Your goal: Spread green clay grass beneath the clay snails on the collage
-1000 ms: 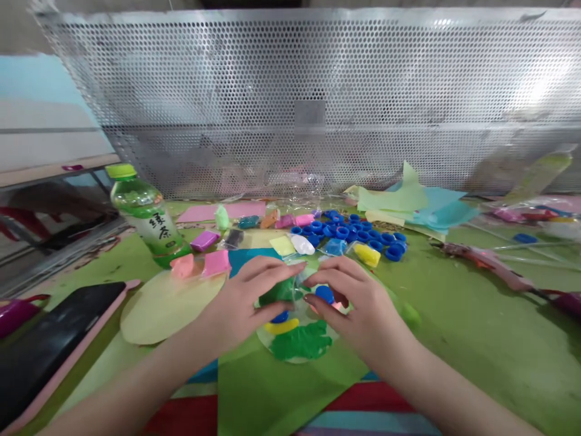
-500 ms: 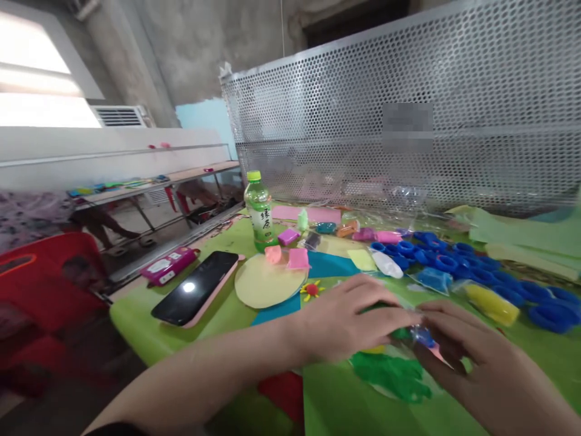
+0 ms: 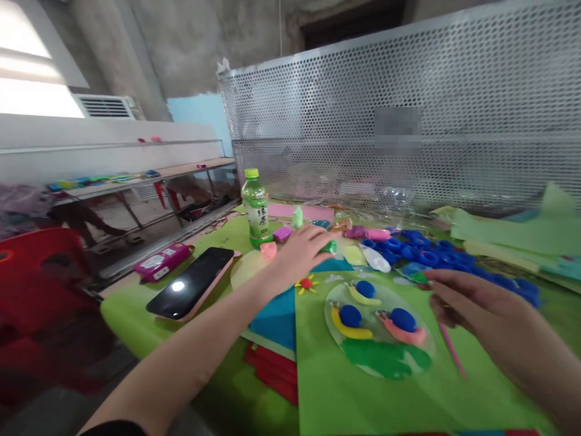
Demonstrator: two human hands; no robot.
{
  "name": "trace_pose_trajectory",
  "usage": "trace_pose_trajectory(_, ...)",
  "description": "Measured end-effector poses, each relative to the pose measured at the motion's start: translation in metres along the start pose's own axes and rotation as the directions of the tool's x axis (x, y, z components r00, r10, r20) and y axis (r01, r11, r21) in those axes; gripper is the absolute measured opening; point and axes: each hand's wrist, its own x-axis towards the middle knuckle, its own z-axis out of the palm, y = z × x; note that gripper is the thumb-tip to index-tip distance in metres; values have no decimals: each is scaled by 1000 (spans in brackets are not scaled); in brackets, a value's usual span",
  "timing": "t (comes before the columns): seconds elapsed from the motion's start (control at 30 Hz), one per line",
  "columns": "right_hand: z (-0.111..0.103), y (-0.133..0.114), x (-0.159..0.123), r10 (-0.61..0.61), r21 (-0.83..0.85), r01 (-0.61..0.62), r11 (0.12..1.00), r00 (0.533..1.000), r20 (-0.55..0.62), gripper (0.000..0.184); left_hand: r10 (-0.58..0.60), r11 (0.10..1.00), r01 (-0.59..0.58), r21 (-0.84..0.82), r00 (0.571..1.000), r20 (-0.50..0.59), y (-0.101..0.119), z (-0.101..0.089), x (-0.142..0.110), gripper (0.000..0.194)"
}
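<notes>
Round, pale, thin disc (image 3: 394, 295) lay flat on a bright green sheet (image 3: 336, 399), nearer me than either grip and between my forearms. It carried three small snails with domed blue shells: one pale yellow (image 3: 361, 297), one deeper yellow (image 3: 356, 332) and one pink (image 3: 403, 335). Below them spread a smeared patch of dark green clay (image 3: 372, 357).

My right hand (image 3: 485, 309) had its thumb and forefinger together, clamped on a small green lump (image 3: 420, 277) that looked like soft clay, just beyond the disc's far right side. A thin pink stick (image 3: 452, 353) slanted towards me beneath that hand.

My left hand (image 3: 297, 251) reached beyond the disc's far left side, thumb below and fingers above a shiny green packet (image 3: 330, 247); blur kept me from telling whether they gripped it. A red and yellow clay sun (image 3: 306, 283) lay nearer me than those fingertips. Beyond my right pinch was a heap of blue plastic rings (image 3: 429, 258).

I judged the step in hand to be handling a portion of green clay. Moving the lump next called for a light pinch, so as not to flatten it, and a path clear of the raised shells.
</notes>
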Motion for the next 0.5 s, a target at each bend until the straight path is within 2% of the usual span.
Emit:
trace_pose_trajectory(0.07, 7, -1, -1, 85, 130, -101, 986, 989, 125, 41, -39, 999, 38, 31, 999, 20, -14, 10, -1, 35)
trace_pose_trajectory(0.17, 16, -2, -2, 61, 227, -123, 966, 963, 262, 32, -78, 995, 77, 64, 997, 24, -22, 22, -1, 37)
trace_pose_trajectory(0.23, 19, -3, -2, 39, 256, -122, 959, 951, 306, 27, -85, 995, 84, 61, 996, 12, -15, 24, 1, 38)
trace_pose_trajectory(0.3, 18, -4, -1, 41, 266, -126, 956, 952, 303, 25, -47, 999, 47, 23, 999, 3, 1, 19, 3, 38)
trace_pose_trajectory(0.37, 17, -6, -2, 54, 268, -138, 954, 953, 299, 23, 48, 998, -48, -49, 999, 3, 25, 9, 5, 39)
trace_pose_trajectory(0.43, 17, -8, -5, 57, 260, -149, 954, 942, 330, 21, 163, 980, -162, -119, 987, -7, 50, 0, 4, 42)
trace_pose_trajectory(0.5, 19, -11, -9, 50, 243, -152, 958, 923, 381, 17, 228, 961, -230, -155, 973, -32, 69, -6, 1, 40)
